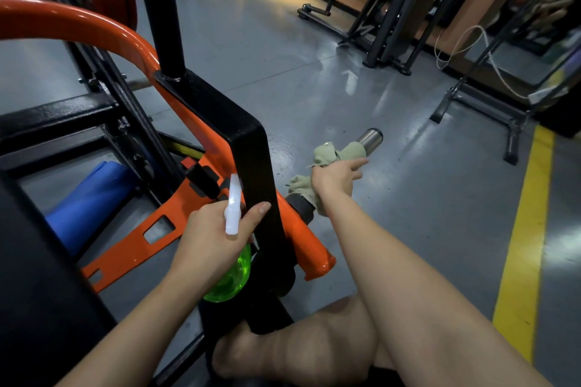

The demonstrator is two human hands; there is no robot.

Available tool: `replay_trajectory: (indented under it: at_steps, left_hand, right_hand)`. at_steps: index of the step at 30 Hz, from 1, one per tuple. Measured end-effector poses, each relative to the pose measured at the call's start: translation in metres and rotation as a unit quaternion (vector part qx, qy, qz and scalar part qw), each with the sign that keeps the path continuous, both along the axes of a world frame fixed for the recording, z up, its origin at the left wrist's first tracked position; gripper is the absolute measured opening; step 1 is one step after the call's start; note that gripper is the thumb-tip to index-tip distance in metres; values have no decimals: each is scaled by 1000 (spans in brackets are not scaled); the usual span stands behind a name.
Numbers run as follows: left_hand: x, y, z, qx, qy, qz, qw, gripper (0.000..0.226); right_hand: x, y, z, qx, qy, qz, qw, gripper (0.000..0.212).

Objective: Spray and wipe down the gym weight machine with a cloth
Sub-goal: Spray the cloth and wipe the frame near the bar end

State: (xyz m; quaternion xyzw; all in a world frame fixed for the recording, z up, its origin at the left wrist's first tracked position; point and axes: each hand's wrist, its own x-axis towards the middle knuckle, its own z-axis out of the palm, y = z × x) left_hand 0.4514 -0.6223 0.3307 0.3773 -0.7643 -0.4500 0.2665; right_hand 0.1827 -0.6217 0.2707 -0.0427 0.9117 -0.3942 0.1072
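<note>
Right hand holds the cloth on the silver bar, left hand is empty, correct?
No. The left hand grips the green spray bottle; it is not empty. The right hand does hold the cloth on the silver bar, as the head view shows.

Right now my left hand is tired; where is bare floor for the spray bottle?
Bare grey floor lies between the steel bar and the yellow line, and beyond the bar toward the far machines. Left of the black post it is crowded: orange frame, blue mat.

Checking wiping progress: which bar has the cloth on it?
The silver peg jutting over the floor: the right hand holds the green cloth round it. The orange bar and black post carry none.
</note>
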Motion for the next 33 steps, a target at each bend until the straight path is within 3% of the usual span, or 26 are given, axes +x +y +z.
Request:
replay_trajectory:
  at_steps: [5,8,13,17,19,22,25,30,33]
  left_hand:
    - [2,-6,-2,-6,0,1,1000,69]
    - [2,-8,-2,-19,8,-3,1000,67]
    - [2,-11,-6,-58,-6,-10,998,66]
    - [2,-14,-10,-45,-7,-20,999,72]
    - [2,-18,-9,-31,-7,-35,999,64]
    - [3,-22,-6,-24,-2,-52,998,60]
    - [3,-22,-7,-37,-11,-59,998,64]
    - [2,-20,-8,-34,-18,-52,998,77]
    - [1,-15,-6,-21,-16,-48,999,75]
  right_hand:
    - [-39,-15,8,114,83,26,990,119]
    - [-62,-20,11,202,126,44,970,104]
    - [-96,-24,21,264,170,74,947,63]
    - [-115,-28,36,313,172,126,926,67]
    - [-127,-24,42,263,151,111,946,66]
    - [-144,-14,45,84,64,47,993,52]
    - [-142,-4,39,-80,-17,-13,997,45]
    - [-128,-1,27,-139,-5,-39,989,51]
    - [-113,0,22,-97,9,-34,995,66]
